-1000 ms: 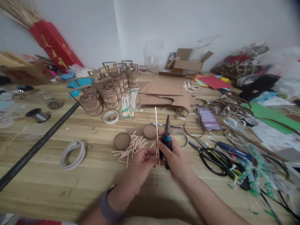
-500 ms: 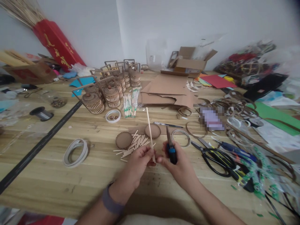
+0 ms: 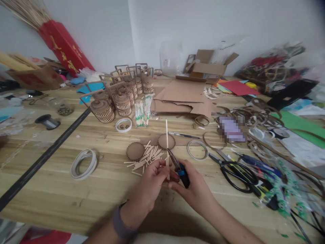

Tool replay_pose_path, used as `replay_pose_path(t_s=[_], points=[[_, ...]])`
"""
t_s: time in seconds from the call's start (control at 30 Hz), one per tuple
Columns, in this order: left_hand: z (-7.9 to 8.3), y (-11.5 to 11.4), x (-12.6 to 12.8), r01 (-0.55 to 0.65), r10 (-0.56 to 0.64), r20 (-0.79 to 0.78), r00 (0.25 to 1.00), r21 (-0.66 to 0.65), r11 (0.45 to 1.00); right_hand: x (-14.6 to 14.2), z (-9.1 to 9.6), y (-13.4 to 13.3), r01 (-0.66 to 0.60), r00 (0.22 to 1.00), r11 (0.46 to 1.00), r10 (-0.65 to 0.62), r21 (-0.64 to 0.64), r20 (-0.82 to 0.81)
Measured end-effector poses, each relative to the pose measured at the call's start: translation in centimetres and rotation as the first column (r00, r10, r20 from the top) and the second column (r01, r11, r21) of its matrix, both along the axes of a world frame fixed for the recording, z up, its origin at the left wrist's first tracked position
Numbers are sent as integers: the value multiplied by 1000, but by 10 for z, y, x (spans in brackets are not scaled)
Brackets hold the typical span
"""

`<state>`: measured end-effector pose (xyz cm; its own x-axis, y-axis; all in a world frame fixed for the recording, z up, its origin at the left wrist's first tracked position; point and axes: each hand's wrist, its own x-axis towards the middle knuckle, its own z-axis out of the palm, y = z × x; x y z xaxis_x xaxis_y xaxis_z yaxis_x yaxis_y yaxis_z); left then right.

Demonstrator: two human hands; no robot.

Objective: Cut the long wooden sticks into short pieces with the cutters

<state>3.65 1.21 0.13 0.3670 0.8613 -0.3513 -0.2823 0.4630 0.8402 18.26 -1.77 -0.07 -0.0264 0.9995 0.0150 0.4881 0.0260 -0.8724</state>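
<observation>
My left hand [image 3: 156, 174] pinches a thin wooden stick [image 3: 167, 135], held upright above the table. My right hand [image 3: 194, 183] is closed around hand cutters [image 3: 183, 174] with black-and-blue handles; their dark pointed end leans against or very near the stick, and I cannot tell whether it touches. Just beyond my left hand lies a loose pile of short cut sticks [image 3: 149, 156]. Two round brown discs with notched rims, a left disc [image 3: 135, 151] and a right disc [image 3: 162, 140], lie by the pile, the right one partly behind the stick.
Small lidded baskets [image 3: 103, 111] with tall handles stand at the back left. Wrapped sticks [image 3: 142, 112], cardboard [image 3: 180, 95] and a pen [image 3: 184, 135] lie ahead. Tape rolls [image 3: 83, 164] sit at left. To the right are black scissors [image 3: 236, 173], a screwdriver [image 3: 259, 161] and brown strips.
The cutters have tilted left, bringing their pointed end from apart to beside the stick. My left hand has shifted slightly right, and the stick stands straighter.
</observation>
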Motion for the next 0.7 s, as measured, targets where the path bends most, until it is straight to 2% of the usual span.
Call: replay_pose_path(t_s=[0.07, 0.17, 0.33, 0.43, 0.57, 0.7], points=[[1, 2, -5, 11, -12, -27, 1000, -9, 1000, 9, 10, -4, -66, 997, 988, 61, -141, -41], [3, 4, -13, 45, -42, -105, 994, 19, 999, 28, 24, -11, -137, 990, 923, 113, -358, -88], [8, 2, -19, 140, -127, -191, 973, 53, 989, 54, 35, -17, -184, 966, 764, 22, -619, -259], [9, -1, -17, 215, -203, -194, 960, 41, 976, 52, 42, -14, -226, 957, 699, 30, -679, -287], [10, -4, -13, 317, -306, -188, 933, 34, 948, 41, 49, -7, -230, 958, 664, 27, -711, -285], [11, -7, -11, 363, -351, -188, 917, 32, 931, 37, 50, -1, -319, 937, 655, 109, -685, -333]])
